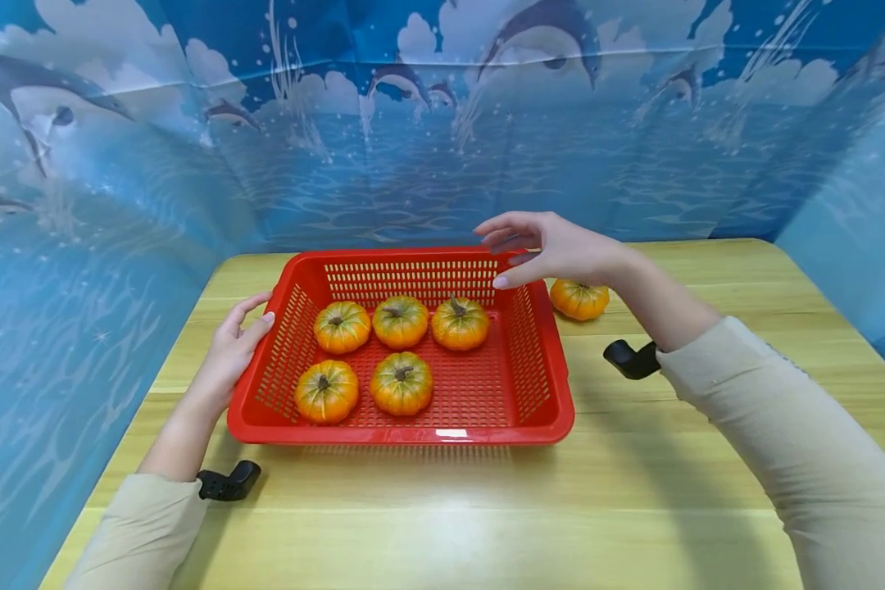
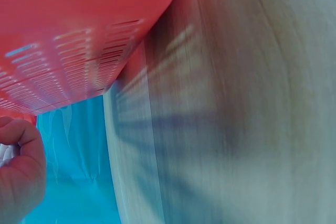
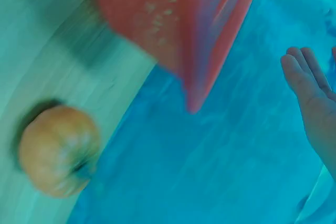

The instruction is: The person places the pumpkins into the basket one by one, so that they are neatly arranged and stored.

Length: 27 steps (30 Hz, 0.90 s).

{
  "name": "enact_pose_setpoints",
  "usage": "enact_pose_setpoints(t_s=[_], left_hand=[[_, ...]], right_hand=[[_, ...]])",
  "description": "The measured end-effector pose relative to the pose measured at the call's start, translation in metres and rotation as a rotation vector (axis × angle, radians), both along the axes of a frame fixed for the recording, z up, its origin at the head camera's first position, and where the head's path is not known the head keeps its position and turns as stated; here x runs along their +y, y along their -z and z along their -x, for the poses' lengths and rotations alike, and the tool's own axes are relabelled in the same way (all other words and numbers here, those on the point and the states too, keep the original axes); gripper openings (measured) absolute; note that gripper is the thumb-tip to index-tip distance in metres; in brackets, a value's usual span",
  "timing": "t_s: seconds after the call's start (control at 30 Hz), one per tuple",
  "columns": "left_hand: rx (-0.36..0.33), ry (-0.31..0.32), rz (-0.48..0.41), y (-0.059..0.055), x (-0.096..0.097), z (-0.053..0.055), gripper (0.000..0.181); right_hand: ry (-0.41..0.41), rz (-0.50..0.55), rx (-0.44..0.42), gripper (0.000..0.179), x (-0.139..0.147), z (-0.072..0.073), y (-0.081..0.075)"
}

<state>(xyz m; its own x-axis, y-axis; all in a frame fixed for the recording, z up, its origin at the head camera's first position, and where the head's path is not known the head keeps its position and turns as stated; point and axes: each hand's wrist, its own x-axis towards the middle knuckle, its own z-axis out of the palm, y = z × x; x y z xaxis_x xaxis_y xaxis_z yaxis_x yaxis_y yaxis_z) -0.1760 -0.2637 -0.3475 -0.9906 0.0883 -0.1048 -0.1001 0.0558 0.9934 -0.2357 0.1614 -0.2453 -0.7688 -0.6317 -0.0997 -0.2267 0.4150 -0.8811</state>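
Note:
My left hand (image 1: 238,342) grips the left rim of a red plastic basket (image 1: 413,437), its thumb over the edge. In the left wrist view, part of that hand (image 2: 21,166) shows beside the slotted basket wall (image 2: 68,61). Several small orange pumpkins with brown stems, such as the front middle pumpkin (image 1: 401,385), lie inside in two rows. Above the back right corner of the basket, my right hand (image 1: 553,250) is held with fingers apart and nothing between them. Beneath its wrist, a single pumpkin (image 1: 579,301) lies on the table, just right of the basket.
The light wooden table (image 1: 442,524) extends around the basket. A blue dolphin-print cloth (image 1: 413,180) hangs behind the table and along both sides. Each wrist carries a black mount, the right mount (image 1: 632,359) jutting out over the table.

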Motion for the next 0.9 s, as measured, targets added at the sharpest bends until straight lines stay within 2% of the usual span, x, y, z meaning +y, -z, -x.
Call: enact_pose_setpoints(t_s=[0.3, 0.57, 0.73, 0.9], left_hand=[[-0.01, -0.007, 0.003, 0.0, -0.002, 0.0, 0.06], [-0.01, -0.001, -0.001, 0.002, -0.001, 0.0, 0.06], [-0.009, 0.003, 0.007, 0.001, -0.001, -0.001, 0.061], [-0.005, 0.001, 0.019, 0.001, -0.001, -0.001, 0.061]], right_hand=[[0.185, -0.019, 0.038, 0.062, 0.055, 0.007, 0.017], [0.394, -0.061, -0.033, 0.08, 0.103, 0.011, 0.042], [0.427, -0.103, -0.074, 0.09, 0.118, 0.011, 0.067], [0.433, -0.087, -0.082, 0.094, 0.12, 0.01, 0.09]])
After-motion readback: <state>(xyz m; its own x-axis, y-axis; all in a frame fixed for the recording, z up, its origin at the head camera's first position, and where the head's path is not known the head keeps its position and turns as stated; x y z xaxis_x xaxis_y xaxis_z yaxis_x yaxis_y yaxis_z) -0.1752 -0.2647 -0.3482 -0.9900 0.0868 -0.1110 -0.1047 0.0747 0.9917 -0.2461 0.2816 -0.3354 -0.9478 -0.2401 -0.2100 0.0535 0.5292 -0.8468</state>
